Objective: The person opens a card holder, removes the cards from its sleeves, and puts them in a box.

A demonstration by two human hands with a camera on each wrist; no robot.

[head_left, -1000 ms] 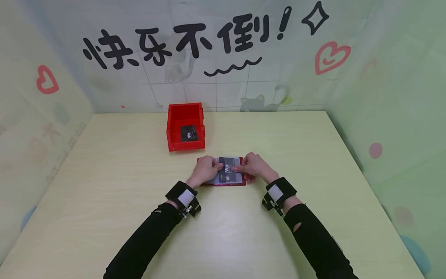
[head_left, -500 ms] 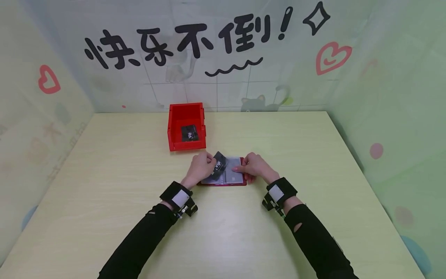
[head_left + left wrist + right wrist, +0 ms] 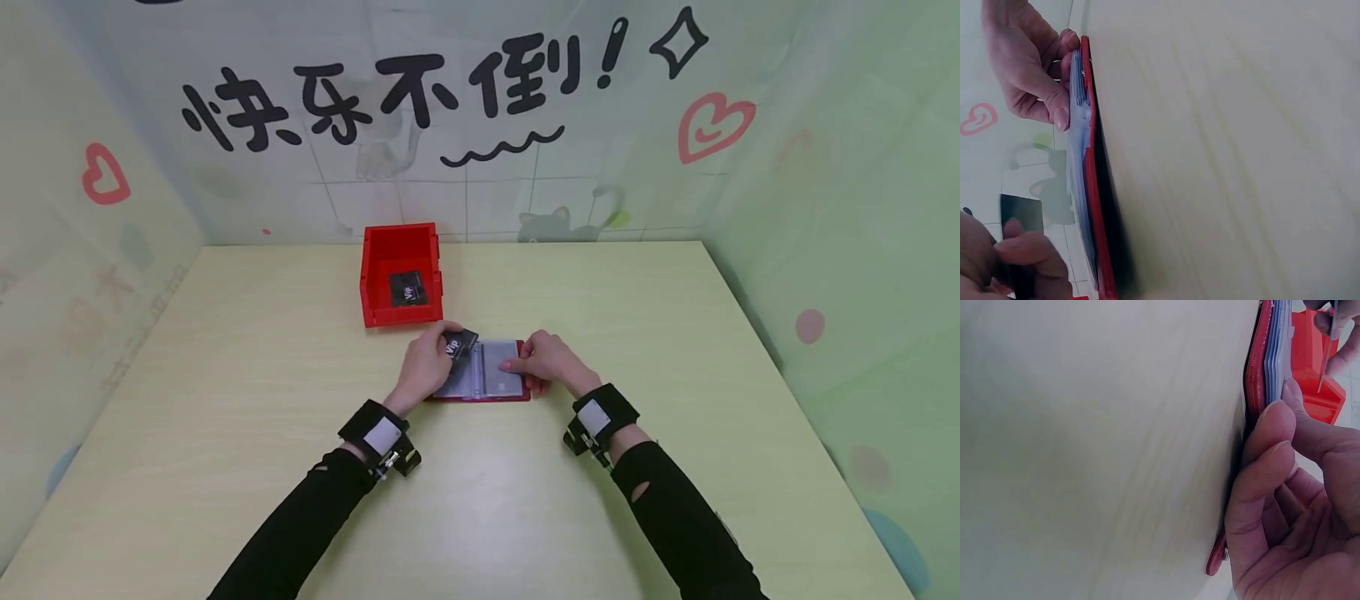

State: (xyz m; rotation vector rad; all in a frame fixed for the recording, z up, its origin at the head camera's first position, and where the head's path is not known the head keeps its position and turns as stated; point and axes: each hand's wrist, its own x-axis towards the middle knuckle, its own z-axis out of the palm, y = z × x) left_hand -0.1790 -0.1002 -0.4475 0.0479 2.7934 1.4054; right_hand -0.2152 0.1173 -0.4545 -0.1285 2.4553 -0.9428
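Observation:
A red card holder [image 3: 501, 371] lies spread open on the table, its clear plastic sleeves facing up. Over its left half my left hand [image 3: 426, 363] pinches a black card [image 3: 461, 340] marked "Vip", raised off the sleeves. The left wrist view shows that card [image 3: 1021, 212] between thumb and fingers. At the holder's right edge my right hand [image 3: 551, 360] grips the cover and sleeves, thumb on top. In the right wrist view its fingers [image 3: 1272, 469] curl against the red edge [image 3: 1257, 381]. Some of the holder's left side is hidden under my left hand.
A red plastic bin [image 3: 401, 315] stands behind the holder, near the table's back edge. Inside lies another black "Vip" card [image 3: 407, 288]. Printed cloth walls [image 3: 465, 200] border the table [image 3: 300, 333] at the back and sides.
My left hand has drawn the black card off the sleeves, leftward and up, tilting it. The right hand keeps its hold on the holder's right edge.

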